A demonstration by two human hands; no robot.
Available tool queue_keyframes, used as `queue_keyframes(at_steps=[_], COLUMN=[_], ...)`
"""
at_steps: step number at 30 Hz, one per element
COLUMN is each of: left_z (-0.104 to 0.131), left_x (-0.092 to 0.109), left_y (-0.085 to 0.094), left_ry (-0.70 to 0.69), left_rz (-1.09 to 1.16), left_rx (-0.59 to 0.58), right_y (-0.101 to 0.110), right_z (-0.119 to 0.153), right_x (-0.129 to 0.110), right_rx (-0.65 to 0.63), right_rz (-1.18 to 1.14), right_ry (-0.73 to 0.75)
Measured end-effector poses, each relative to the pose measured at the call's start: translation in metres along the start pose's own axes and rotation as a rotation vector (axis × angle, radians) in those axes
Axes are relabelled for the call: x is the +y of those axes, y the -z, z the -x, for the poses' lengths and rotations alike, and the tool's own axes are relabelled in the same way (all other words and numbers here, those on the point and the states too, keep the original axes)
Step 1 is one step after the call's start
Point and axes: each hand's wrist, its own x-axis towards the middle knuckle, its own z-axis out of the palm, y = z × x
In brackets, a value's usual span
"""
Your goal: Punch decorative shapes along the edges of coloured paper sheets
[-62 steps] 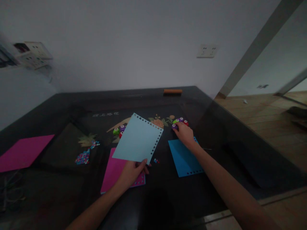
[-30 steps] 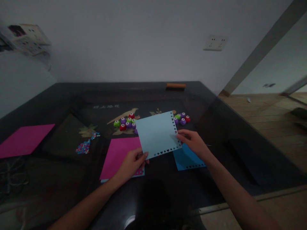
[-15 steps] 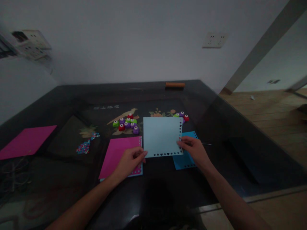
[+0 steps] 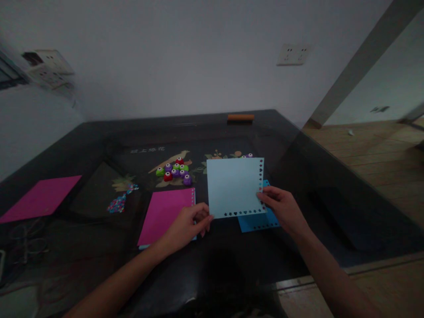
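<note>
A light blue sheet of paper [image 4: 235,187] is held up off the table, with star and heart holes punched along its right and bottom edges. My left hand [image 4: 190,223] pinches its lower left corner. On the right edge, my right hand [image 4: 280,203] grips it between thumb and fingers. Partly hidden behind it lies a darker blue sheet [image 4: 250,223], also punched along its edges. To the left, a pink sheet [image 4: 162,212] rests on a light blue one, partly covered by my left hand.
Several eye-topped hole punches [image 4: 175,170] cluster at the table's middle; more [image 4: 248,156] show behind the held sheet. Paper confetti [image 4: 117,204] lies to the left, near another pink sheet [image 4: 41,198]. A brown stick-like object [image 4: 240,117] lies by the wall. A dark flat object [image 4: 344,216] sits right.
Both hands have moved right with the light blue sheet. It now covers more of the darker blue sheet and the punches behind, and uncovers more of the table beside the pink sheet.
</note>
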Motion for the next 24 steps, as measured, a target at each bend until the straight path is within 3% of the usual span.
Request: queue_keyframes(at_steps=[3,6,12,17,24], left_z=[-0.006,-0.014,-0.022,-0.022,-0.022], left_x=[0.012,0.018,-0.005,-0.022,-0.021], left_y=[-0.002,-0.010,-0.046,-0.058,-0.056], left_ry=[-0.023,-0.093,-0.512,-0.632,-0.587], left_rz=[-0.066,-0.200,-0.675,-0.826,-0.803], left_rx=[-0.075,-0.058,0.066,0.089,0.043], right_y=[0.018,0.040,0.072,0.076,0.070], right_z=[0.002,0.004,0.010,0.016,0.020], right_x=[0.000,0.001,0.016,0.028,0.021], right_rx=[0.070,0.152,0.259,0.319,0.294], right_rz=[-0.044,-0.062,0.005,0.063,0.246], right_ry=[-0.024,-0.041,-0.001,-0.015,-0.026])
